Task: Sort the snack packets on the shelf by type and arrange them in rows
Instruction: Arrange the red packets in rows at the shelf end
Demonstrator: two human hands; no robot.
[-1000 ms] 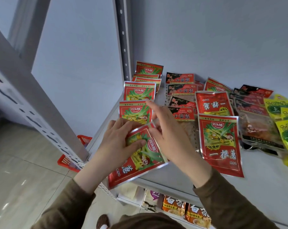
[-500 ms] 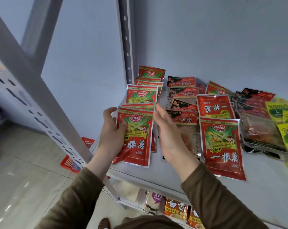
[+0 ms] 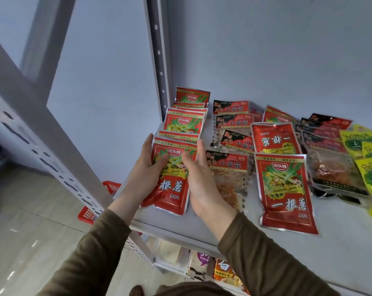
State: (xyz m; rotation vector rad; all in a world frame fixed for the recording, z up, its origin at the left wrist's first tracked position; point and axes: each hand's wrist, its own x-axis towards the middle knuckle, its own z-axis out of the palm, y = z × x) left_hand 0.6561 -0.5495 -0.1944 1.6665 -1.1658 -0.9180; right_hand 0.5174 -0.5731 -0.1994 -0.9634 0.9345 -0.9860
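L hand (image 3: 147, 174) flat, fingers straight – R hand (image 3: 199, 180) edge-on, open

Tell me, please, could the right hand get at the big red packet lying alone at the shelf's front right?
Probably yes: the right hand is open beside it, and nothing covers the red packet or lies across the bare shelf between them.
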